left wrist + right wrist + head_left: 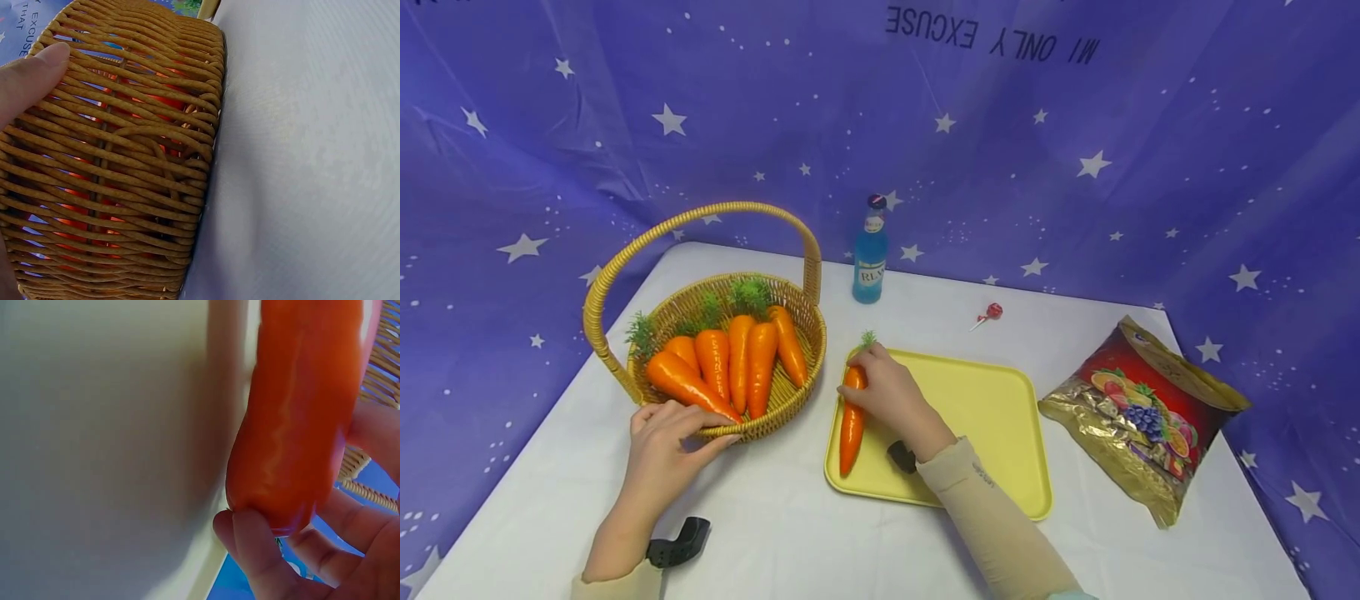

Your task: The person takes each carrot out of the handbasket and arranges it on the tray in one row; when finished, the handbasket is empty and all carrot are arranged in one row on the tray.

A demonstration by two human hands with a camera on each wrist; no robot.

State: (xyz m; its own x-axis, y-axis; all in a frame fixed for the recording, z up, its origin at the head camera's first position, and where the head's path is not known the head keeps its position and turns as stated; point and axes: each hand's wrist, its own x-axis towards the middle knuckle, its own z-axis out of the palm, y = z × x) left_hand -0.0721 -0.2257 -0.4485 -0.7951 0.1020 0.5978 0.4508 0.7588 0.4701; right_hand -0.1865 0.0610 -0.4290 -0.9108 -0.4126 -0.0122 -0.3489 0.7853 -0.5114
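An orange carrot (852,437) with a green tuft is held by my right hand (895,396) at its thick end. It lies along the left side of the yellow tray (992,442); whether it touches the tray is unclear. In the right wrist view, thumb and fingers pinch the carrot (300,419) from both sides. My left hand (658,454) grips the near rim of a wicker basket (818,342), its thumb over the outer wall (137,150) in the left wrist view. Several carrots (762,367) rest inside the basket, tufts toward the back.
Behind the tray stands a blue bottle (869,258). A red-wrapped lollipop (993,311) lies to its right. A red and gold candy bag (1150,408) sits at the right of the white table (775,517). The basket's handle (700,215) arches upright.
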